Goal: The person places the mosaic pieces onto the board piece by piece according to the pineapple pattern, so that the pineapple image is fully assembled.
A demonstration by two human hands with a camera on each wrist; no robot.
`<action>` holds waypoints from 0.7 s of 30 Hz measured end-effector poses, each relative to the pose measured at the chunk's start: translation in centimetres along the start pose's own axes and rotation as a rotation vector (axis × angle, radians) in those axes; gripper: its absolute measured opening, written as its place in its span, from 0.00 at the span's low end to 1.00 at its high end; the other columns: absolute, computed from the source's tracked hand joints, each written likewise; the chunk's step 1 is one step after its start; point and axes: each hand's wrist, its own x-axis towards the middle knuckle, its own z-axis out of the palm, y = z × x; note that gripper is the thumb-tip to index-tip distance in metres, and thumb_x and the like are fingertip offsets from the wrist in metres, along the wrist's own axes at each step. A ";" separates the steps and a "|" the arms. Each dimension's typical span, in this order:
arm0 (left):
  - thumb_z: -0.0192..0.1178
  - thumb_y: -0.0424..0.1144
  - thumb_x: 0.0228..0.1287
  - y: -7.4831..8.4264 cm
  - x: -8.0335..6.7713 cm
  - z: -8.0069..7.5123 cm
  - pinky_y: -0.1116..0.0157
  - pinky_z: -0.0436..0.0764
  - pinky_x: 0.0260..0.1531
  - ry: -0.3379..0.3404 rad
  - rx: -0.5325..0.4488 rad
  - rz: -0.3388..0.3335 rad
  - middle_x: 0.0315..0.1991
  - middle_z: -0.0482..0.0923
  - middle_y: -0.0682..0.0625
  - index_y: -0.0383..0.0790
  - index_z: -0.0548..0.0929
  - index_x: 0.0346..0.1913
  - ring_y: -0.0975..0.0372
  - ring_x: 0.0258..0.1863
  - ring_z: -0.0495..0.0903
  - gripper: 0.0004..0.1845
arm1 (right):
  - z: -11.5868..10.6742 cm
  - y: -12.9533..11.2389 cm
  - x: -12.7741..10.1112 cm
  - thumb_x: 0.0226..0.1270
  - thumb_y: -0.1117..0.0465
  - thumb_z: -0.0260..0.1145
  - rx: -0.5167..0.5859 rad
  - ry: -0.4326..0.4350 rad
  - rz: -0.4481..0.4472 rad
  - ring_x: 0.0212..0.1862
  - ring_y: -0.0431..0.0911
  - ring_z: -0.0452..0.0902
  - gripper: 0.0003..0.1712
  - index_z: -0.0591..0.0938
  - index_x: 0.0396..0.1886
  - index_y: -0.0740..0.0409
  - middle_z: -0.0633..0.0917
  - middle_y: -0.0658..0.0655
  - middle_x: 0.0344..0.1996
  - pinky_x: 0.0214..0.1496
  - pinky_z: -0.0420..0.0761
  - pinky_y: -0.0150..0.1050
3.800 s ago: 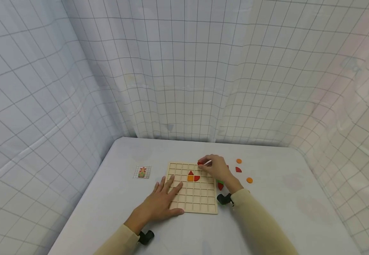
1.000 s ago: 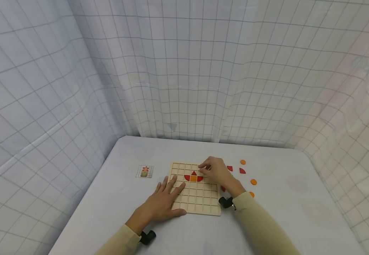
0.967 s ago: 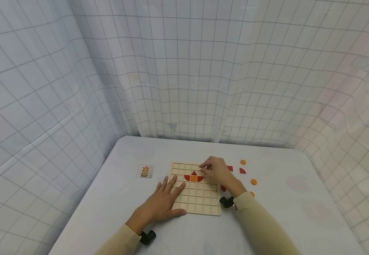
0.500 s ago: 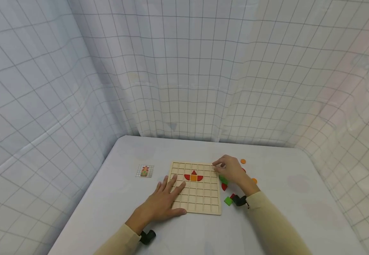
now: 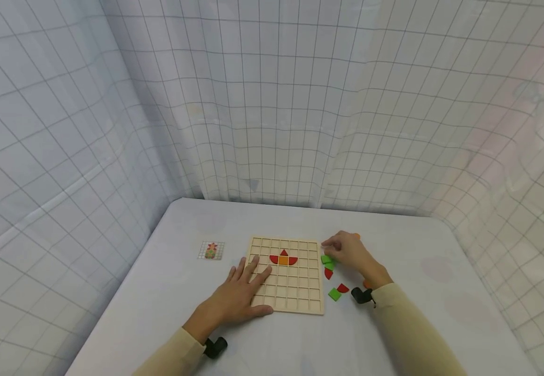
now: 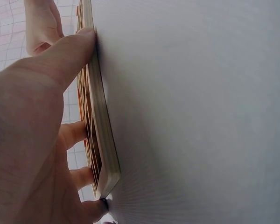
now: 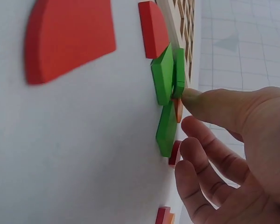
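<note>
A wooden grid board [image 5: 285, 292] lies on the white table, with a red triangle above an orange square flanked by two red quarter rounds [image 5: 283, 258]. My left hand [image 5: 246, 290] lies flat on the board's left part, and its thumb presses the near edge of the board [image 6: 100, 121]. Just right of the board my right hand [image 5: 335, 245] hovers over stacked green pieces [image 5: 327, 259]. In the right wrist view its thumb [image 7: 200, 100] touches a green piece [image 7: 163, 74] while the other fingers curl loosely and hold nothing.
A small pattern card [image 5: 211, 251] lies left of the board. Loose red [image 5: 328, 273] [image 5: 343, 288], green [image 5: 334, 294] and orange [image 5: 356, 236] pieces are scattered right of the board. Gridded curtains close in the table at the back and sides.
A second red quarter round now sits left of the orange square. My right hand moved off the board, rightward, to the green pieces. My left hand has stayed put.
</note>
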 end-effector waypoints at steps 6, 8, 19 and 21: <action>0.69 0.72 0.78 0.0 0.0 -0.1 0.24 0.59 0.89 0.004 0.000 0.005 0.97 0.48 0.32 0.48 0.62 0.96 0.25 0.95 0.47 0.55 | 0.5 1.7 -0.1 0.82 0.58 0.78 0.013 0.015 -0.066 0.42 0.46 0.79 0.10 0.99 0.54 0.56 0.94 0.58 0.46 0.46 0.82 0.39; 0.70 0.72 0.78 0.0 0.1 -0.1 0.24 0.59 0.89 0.006 -0.001 0.009 0.97 0.48 0.32 0.48 0.62 0.95 0.25 0.95 0.47 0.55 | 0.0 0.9 -0.4 0.82 0.61 0.77 0.029 -0.007 -0.036 0.45 0.47 0.81 0.10 0.99 0.54 0.57 0.94 0.58 0.49 0.49 0.85 0.42; 0.69 0.70 0.79 0.2 0.0 -0.1 0.23 0.58 0.89 -0.003 -0.010 0.008 0.97 0.47 0.30 0.47 0.62 0.95 0.24 0.95 0.47 0.55 | -0.4 -0.2 -0.8 0.79 0.70 0.76 -0.003 -0.046 0.011 0.46 0.46 0.85 0.11 0.98 0.54 0.57 0.93 0.58 0.50 0.51 0.88 0.42; 0.69 0.70 0.79 0.2 -0.1 -0.2 0.23 0.59 0.89 -0.004 -0.008 0.005 0.97 0.47 0.30 0.47 0.62 0.95 0.24 0.95 0.47 0.55 | -0.4 -0.7 -0.8 0.80 0.70 0.76 -0.015 -0.057 0.034 0.48 0.47 0.86 0.11 0.97 0.55 0.58 0.93 0.58 0.51 0.53 0.89 0.44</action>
